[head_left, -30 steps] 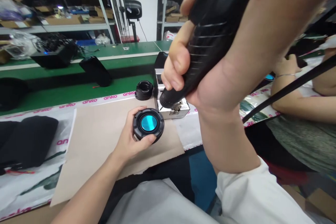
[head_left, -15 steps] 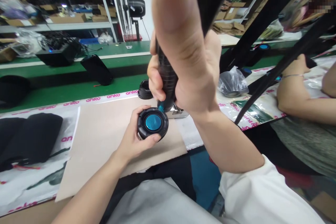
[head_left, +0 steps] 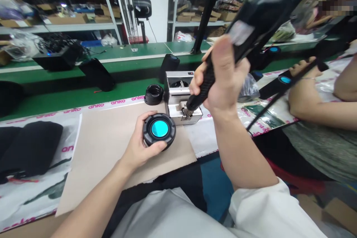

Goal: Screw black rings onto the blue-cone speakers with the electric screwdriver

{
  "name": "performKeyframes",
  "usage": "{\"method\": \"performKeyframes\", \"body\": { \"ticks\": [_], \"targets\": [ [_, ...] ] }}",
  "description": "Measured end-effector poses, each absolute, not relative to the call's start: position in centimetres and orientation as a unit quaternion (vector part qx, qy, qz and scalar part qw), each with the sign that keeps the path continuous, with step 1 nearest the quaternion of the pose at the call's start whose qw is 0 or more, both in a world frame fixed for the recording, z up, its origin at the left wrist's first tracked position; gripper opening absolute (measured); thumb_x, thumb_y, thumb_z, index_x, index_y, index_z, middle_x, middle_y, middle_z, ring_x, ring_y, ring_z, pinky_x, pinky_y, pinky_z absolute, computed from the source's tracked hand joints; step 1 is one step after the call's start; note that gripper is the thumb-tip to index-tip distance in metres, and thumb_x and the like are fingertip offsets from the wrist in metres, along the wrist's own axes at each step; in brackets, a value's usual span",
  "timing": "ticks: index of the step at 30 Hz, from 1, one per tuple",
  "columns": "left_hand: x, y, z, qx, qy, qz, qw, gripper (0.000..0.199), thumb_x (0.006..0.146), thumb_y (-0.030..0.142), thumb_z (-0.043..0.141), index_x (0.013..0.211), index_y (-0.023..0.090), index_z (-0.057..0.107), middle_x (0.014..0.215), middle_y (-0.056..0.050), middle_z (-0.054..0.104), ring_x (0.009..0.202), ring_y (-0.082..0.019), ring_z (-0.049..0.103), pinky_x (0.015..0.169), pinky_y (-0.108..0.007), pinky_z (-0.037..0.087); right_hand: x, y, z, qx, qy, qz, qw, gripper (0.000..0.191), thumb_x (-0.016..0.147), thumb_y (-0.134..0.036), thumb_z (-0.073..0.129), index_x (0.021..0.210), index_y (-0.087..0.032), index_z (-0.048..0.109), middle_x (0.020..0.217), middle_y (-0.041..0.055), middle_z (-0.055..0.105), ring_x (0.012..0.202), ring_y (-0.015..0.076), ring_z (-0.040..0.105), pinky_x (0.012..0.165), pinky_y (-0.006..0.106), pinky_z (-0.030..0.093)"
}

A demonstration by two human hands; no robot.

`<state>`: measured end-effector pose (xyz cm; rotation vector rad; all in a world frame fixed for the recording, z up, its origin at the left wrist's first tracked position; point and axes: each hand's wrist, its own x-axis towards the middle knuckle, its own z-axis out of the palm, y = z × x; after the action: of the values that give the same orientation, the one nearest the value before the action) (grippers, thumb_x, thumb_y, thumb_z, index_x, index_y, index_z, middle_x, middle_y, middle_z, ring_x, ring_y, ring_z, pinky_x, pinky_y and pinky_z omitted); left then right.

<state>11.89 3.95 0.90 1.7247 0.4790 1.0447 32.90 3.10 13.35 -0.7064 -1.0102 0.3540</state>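
A round black speaker part [head_left: 160, 129] with a shiny blue disc in its middle faces up, above a sheet of cardboard [head_left: 106, 148]. Fingers and thumb of my left hand [head_left: 143, 145] are wrapped round its left side. In the grip of my right hand [head_left: 223, 78] is a black electric screwdriver [head_left: 205, 85], tilted with its top to the upper right. Its tip meets the front of a silver screw feeder [head_left: 178, 113], just right of the speaker part. Whether a screw is on the tip cannot be seen.
Behind the cardboard lies a stack of black rings [head_left: 154, 94]. Black speaker bodies [head_left: 97, 74] stand on the green bench [head_left: 131, 78]. Dark fabric-like pieces [head_left: 30, 145] lie at left. At right, a co-worker's arm [head_left: 312, 96] rests by another speaker and a plastic bag [head_left: 248, 89].
My right hand has moved the screwdriver from the rim of the speaker part right and away to the screw feeder. My left hand keeps its hold on the speaker part.
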Motion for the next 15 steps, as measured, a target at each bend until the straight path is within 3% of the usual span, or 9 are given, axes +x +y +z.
{"method": "performKeyframes", "body": {
  "ticks": [8,15],
  "targets": [
    [11.6,4.3,0.7,0.728,0.19,0.427,0.502,0.078,0.084,0.053,0.084,0.146,0.025,0.045,0.138,-0.011,0.065,0.125,-0.03,0.067,0.104,-0.042,0.053,34.2,4.8,9.4,-0.385,-0.473,0.206,0.765,0.045,0.086,-0.061,0.08,0.076,-0.025,0.056,0.047,-0.0088,0.052,0.032,0.0114,0.046,0.031,0.024,0.029],
    [11.3,4.9,0.1,0.723,0.178,0.415,0.523,0.09,0.079,0.068,0.083,0.148,0.026,0.043,0.143,-0.014,0.061,0.132,-0.034,0.063,0.112,-0.047,0.049,32.6,1.3,13.8,-0.349,-0.443,0.258,0.784,0.041,0.087,-0.058,0.078,0.073,-0.024,0.059,0.051,-0.005,0.053,0.035,0.0128,0.045,0.03,0.027,0.035]
  ]
}}
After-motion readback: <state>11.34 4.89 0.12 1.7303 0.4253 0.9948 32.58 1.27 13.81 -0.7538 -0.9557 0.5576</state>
